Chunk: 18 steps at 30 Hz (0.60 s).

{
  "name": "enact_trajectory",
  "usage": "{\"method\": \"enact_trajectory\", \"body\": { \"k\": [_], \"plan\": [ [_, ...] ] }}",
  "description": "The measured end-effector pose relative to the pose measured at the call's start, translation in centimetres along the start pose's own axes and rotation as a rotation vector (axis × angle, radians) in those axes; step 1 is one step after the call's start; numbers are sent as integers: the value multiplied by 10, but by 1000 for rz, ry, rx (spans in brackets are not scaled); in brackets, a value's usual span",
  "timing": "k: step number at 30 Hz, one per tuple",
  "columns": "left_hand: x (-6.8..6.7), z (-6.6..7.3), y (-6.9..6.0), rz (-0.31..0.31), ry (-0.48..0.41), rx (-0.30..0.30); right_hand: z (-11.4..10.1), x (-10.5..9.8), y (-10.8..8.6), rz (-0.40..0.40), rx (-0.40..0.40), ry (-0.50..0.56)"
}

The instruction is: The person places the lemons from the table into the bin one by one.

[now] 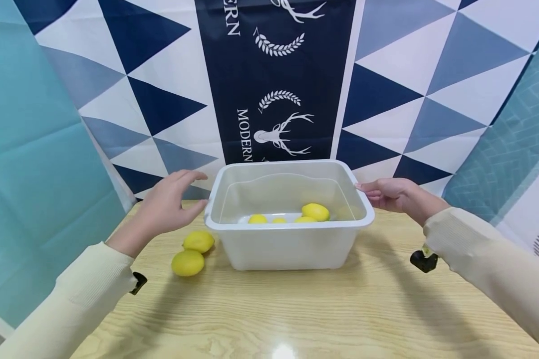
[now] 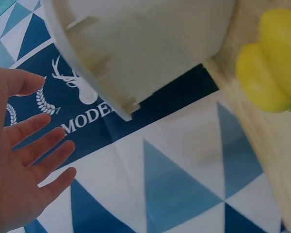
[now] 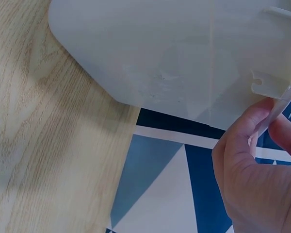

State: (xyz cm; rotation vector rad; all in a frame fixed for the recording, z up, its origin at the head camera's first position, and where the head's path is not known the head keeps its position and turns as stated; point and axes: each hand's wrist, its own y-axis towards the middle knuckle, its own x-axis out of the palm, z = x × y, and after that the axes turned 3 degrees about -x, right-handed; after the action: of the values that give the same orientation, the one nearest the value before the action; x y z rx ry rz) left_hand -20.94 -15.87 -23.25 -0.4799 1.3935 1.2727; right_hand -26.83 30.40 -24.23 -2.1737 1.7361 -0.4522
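A white plastic bin [image 1: 287, 247] stands on the wooden table, with several yellow lemons [image 1: 315, 212] visible inside it. On its right side my right hand [image 1: 393, 194] pinches the rim; the right wrist view shows the thumb and fingers [image 3: 250, 119] on either side of that edge. My left hand [image 1: 172, 202] is beside the bin's left rim, thumb and fingers spread apart. In the left wrist view a gap separates this hand [image 2: 29, 160] from the bin [image 2: 150, 43]. Two more lemons [image 1: 187, 263] lie touching each other on the table, left of the bin.
The light wood table [image 1: 260, 309] runs under the bin toward the front. Behind it hangs a patterned blue and white cloth [image 1: 161, 94] with deer heads. A teal panel [image 1: 40, 149] borders the left, and another patterned sheet [image 1: 503, 164] the right.
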Motion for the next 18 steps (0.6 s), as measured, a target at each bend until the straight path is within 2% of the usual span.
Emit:
{"method": "enact_trajectory", "body": {
  "k": [8,18],
  "plan": [
    [16,-12,-25,122,-35,47,2,1,0,-7,7,0],
    [32,-23,-53,145,25,66,1,1,-1,-19,18,17]
  ]
}}
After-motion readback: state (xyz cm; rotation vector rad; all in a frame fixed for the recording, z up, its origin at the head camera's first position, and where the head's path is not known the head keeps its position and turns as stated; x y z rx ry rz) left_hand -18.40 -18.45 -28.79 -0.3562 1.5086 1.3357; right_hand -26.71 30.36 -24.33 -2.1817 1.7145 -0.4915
